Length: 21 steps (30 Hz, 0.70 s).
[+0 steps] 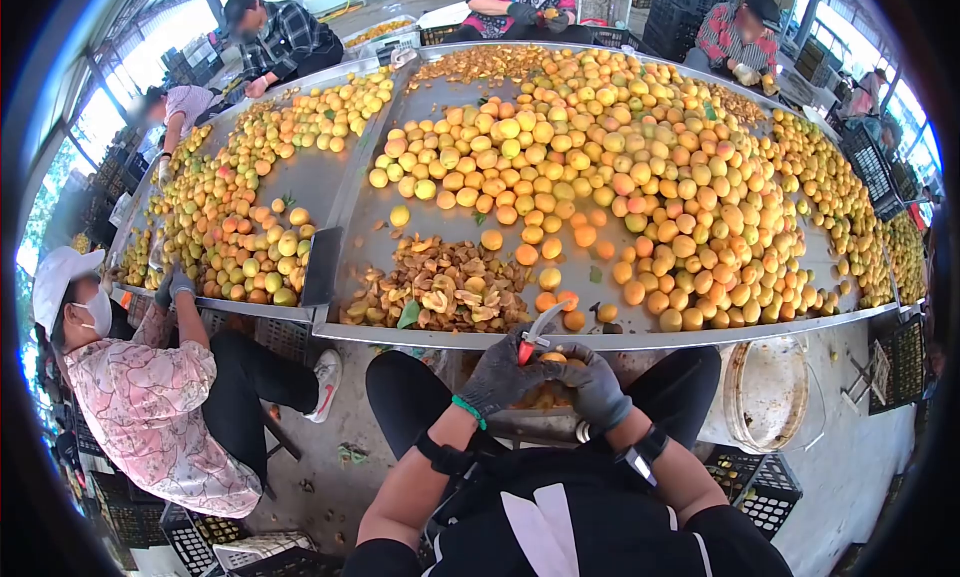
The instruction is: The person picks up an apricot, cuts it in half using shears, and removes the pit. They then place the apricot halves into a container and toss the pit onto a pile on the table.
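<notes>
Both my hands wear dark grey gloves and meet just in front of the table's near edge. My left hand (497,379) is closed on a small knife (526,351) with a red handle and a curved metal blade, which points up and to the right. My right hand (598,389) is closed beside it, with an apricot (552,358) at its fingertips, between the two hands. The gloves partly cover this fruit. On the table just beyond my hands lies a heap of split apricot pieces (460,285), and whole apricots (700,247) spread behind and right of it.
A metal table (420,214) with raised rims carries the fruit. Below my hands more apricot pieces show partly. A white bucket (768,397) stands at the right, near a black crate (765,492). A person in a pink top (155,407) sits at my left; several people work around the table.
</notes>
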Tool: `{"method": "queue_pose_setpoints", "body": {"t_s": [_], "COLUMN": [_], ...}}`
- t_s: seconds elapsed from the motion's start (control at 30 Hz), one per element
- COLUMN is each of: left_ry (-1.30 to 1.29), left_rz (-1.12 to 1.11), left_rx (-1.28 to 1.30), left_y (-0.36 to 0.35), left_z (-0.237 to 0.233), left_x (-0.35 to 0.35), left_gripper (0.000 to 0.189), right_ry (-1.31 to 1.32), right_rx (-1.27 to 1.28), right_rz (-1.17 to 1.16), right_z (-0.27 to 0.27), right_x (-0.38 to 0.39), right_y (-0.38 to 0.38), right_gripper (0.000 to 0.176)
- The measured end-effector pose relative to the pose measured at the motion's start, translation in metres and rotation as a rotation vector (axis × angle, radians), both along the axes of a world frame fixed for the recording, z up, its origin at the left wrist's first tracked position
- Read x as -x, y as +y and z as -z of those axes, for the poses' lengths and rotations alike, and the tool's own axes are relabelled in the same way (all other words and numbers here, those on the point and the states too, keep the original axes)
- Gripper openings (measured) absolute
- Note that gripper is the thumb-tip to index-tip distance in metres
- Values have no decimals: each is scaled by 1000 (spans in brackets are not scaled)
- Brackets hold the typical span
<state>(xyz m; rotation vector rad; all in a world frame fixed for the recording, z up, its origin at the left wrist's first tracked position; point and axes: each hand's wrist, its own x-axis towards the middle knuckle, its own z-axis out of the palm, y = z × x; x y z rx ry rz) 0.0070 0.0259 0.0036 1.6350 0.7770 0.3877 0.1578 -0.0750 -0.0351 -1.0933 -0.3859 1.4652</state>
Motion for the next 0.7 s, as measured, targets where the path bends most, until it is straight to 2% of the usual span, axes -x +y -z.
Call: {"method": "queue_pose_setpoints", "body": {"t_s": [0.07, 0.1, 0.17, 0.3, 0.37, 0.47, 0.5, 0.53, 0.57, 0.6, 0.67, 0.7], "left_ry": [5, -21, -44, -127, -141, -97, 39, 175, 175, 122, 70, 1], "left_rz": [-32, -51, -71, -66, -68, -55, -57, -57, -52, -116, -175, -218], "left_rx": [-8, 11, 32, 111, 129, 118, -32, -181, -177, -130, -78, -57], "left_y": [-4, -7, -11, -19, -21, -21, -19, -18, -18, -17, -15, -12], "left_z": [2, -3, 0, 20, 26, 37, 42, 46, 50, 51, 51, 41], "left_x": [-5, -6, -8, -11, -11, -10, -11, -11, -11, -9, -7, -6], "left_gripper": [34, 32, 30, 23, 22, 23, 24, 25, 25, 25, 25, 25], "right_ry": [123, 123, 164, 61, 361, 277, 279, 167, 54, 55, -380, -1091], "right_rx": [51, 53, 90, 78, 87, 153, 156, 189, 222, 226, 24, -226], "right_rz": [-38, -35, -182, -246, -313, -340, -339, -242, -142, -135, -91, -265], "right_z": [16, 10, -4, 8, 12, 10, 14, 21, 28, 32, 39, 34], "right_x": [-5, -6, -7, -18, -27, -31, -30, -27, -26, -27, -30, -35], "right_y": [-6, -8, -13, -21, -25, -28, -27, -26, -27, -29, -36, -40], "right_gripper": [26, 26, 28, 30, 31, 30, 30, 30, 30, 30, 28, 29]}}
